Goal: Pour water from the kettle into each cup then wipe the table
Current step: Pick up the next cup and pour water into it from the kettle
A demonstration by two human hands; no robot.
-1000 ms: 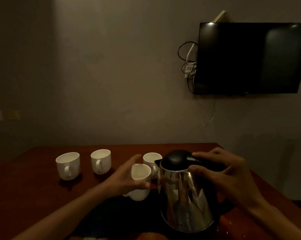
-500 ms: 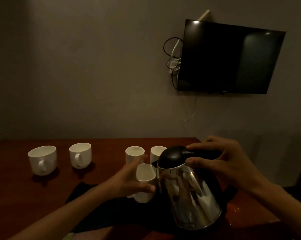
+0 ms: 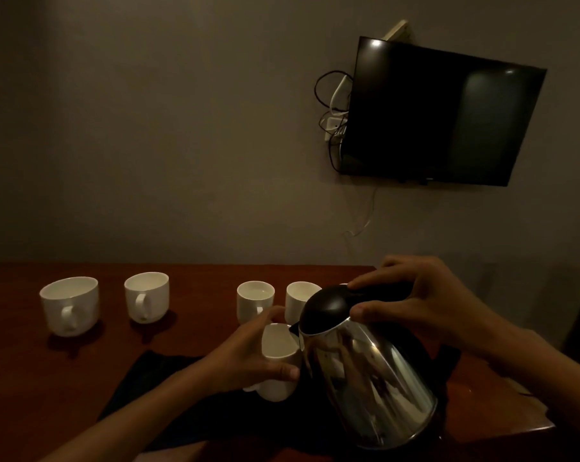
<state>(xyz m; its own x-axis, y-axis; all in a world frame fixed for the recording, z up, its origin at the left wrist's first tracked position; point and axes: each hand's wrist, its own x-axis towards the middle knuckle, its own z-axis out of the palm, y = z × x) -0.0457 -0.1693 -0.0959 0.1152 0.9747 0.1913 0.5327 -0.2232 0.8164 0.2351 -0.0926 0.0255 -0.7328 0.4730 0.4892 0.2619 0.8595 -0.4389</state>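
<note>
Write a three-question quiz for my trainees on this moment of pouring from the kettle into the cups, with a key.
1. True or false: the steel kettle stands upright on the table.
2. The left hand holds: A) a white cup; B) a spoon; C) nothing.
3. What lies on the table under the held cup?
Key: 1. False: the right hand tilts it towards the cup. 2. A. 3. A black cloth.
</note>
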